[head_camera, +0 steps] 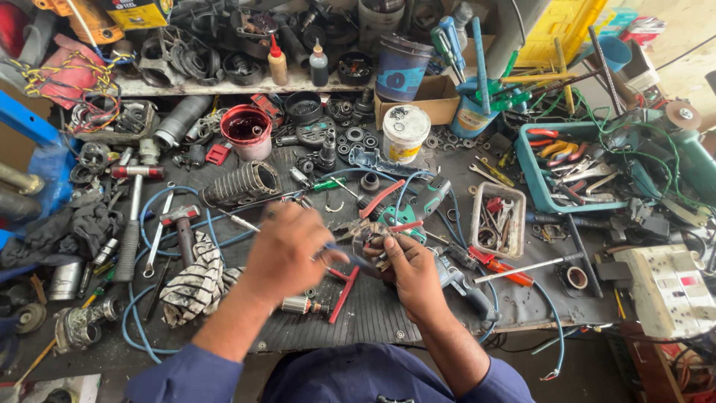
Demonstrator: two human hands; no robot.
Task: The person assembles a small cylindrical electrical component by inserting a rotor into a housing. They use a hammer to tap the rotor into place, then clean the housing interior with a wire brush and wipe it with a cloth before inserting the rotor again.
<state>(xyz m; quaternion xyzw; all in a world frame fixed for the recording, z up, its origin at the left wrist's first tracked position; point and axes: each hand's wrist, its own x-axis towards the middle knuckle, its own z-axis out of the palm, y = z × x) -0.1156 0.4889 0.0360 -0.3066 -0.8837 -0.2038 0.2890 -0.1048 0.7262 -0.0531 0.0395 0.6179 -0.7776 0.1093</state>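
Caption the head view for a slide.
Both hands, left hand and right hand, work a small metal part over a cluttered bench.

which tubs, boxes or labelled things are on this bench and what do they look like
White tub: bench middle back, round, yellow label.
Cardboard box: behind the tub, brown, open.
Blue bucket: on the shelf, round label.
Two bottles: on the shelf, red cap and dark cap.
Yellow crate: back right.

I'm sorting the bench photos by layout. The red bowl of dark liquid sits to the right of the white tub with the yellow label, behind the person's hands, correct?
Not quite. The head view shows the red bowl of dark liquid to the left of the white tub with the yellow label, not to its right. Both do stand behind the left hand and right hand.
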